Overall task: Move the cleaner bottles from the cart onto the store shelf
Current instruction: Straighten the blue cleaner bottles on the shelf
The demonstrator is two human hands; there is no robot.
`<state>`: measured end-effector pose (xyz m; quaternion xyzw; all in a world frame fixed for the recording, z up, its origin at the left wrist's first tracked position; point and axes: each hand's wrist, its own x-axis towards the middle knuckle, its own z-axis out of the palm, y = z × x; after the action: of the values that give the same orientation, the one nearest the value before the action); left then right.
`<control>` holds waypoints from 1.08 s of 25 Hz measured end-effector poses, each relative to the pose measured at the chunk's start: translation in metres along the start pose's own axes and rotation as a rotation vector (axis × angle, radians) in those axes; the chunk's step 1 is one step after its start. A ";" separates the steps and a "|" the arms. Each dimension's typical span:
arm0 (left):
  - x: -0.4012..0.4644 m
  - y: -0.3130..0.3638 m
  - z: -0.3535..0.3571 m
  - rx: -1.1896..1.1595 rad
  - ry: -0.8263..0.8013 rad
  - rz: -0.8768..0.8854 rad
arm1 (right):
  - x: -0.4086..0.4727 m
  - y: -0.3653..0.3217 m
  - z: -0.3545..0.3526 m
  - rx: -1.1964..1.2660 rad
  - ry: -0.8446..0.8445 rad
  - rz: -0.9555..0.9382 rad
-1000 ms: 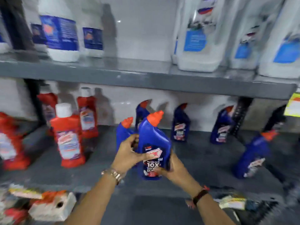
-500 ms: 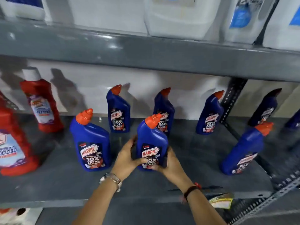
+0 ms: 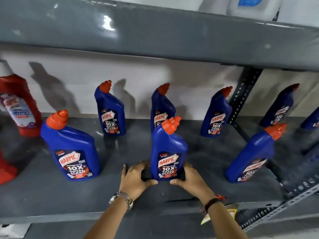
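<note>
Hands cupped low around blue plastic Harpic bottle with orange cap (image 3: 168, 150): left hand (image 3: 133, 178) and right hand (image 3: 191, 178) pressed against its base, one per side. Stood upright on grey metal shelf (image 3: 51, 192), between two matching bottles.

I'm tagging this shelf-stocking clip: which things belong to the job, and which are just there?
Job: blue bottle between left hand and right hand; other blue bottles; shelf.
Just there: red bottle; white jugs; yellow tag.
</note>
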<state>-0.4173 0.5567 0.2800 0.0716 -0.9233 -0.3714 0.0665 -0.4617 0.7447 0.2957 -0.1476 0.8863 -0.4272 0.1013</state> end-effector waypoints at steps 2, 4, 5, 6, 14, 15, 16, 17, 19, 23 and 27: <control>0.001 0.001 0.005 0.016 0.002 -0.007 | -0.003 0.005 0.001 0.013 0.072 -0.038; 0.002 0.004 0.009 -0.003 0.014 -0.018 | -0.005 0.008 0.002 -0.005 0.118 -0.070; 0.001 0.006 0.011 -0.015 0.024 -0.027 | -0.005 0.009 0.001 -0.012 0.121 -0.080; 0.001 0.009 0.013 -0.025 0.031 -0.035 | -0.005 0.009 -0.002 -0.019 0.113 -0.085; -0.007 0.013 0.022 -0.009 0.089 -0.018 | -0.010 0.020 -0.005 -0.042 0.137 -0.112; -0.008 0.013 0.022 -0.003 0.085 -0.014 | -0.010 0.021 -0.006 -0.038 0.133 -0.111; -0.007 0.013 0.022 0.002 0.080 -0.011 | -0.010 0.022 -0.007 -0.032 0.129 -0.108; -0.007 0.013 0.022 0.006 0.076 -0.009 | -0.010 0.023 -0.008 -0.029 0.128 -0.106; -0.006 0.013 0.022 0.020 0.070 -0.006 | -0.010 0.024 -0.009 -0.028 0.129 -0.103; -0.006 0.011 0.023 0.043 0.041 -0.004 | -0.011 0.019 -0.011 -0.047 0.095 -0.083; -0.012 0.014 0.019 0.005 -0.001 0.031 | -0.023 0.012 -0.010 -0.006 0.123 -0.013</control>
<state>-0.4100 0.5816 0.2752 0.0572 -0.9253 -0.3681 0.0714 -0.4450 0.7670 0.2938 -0.1272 0.8910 -0.4336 0.0434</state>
